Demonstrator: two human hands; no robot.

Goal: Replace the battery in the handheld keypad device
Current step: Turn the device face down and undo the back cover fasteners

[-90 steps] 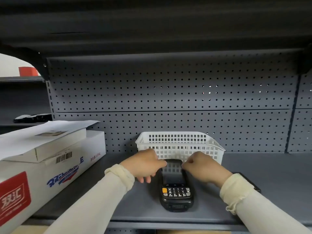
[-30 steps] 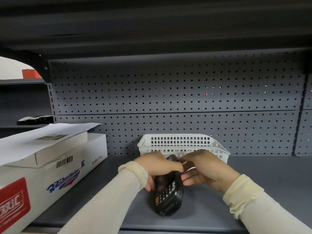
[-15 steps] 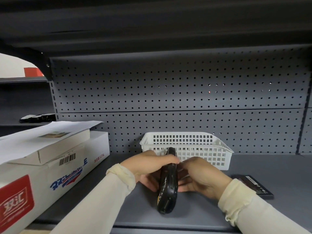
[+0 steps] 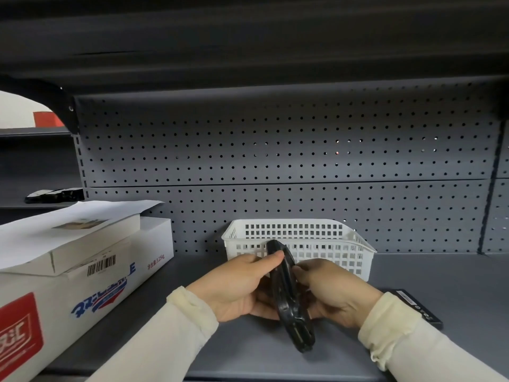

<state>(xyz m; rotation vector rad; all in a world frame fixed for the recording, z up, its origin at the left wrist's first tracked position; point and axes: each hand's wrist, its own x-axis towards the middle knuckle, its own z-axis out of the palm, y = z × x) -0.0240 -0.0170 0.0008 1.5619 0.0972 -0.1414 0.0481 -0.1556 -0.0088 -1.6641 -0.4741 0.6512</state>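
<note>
Just in front of the white basket (image 4: 300,238), above the grey shelf (image 4: 440,277), I hold the handheld keypad device (image 4: 289,296) on edge between both hands, and it could slip and drop if I pry at its back with so narrow a hold. My left hand (image 4: 234,288) curls around its left face, thumb along the top edge; my right hand (image 4: 330,290) cups the other side, fingers closed against it, while the flat black battery (image 4: 418,307) lies beside my right wrist.

The device (image 4: 289,304) I hold is glossy black. My sleeves (image 4: 407,343) are cream. The basket (image 4: 325,244) is white with a grid of square holes, the shelf (image 4: 440,277) grey, the back panel (image 4: 275,150) grey with dotted holes, and the box (image 4: 82,293) white with red and blue print.
</note>
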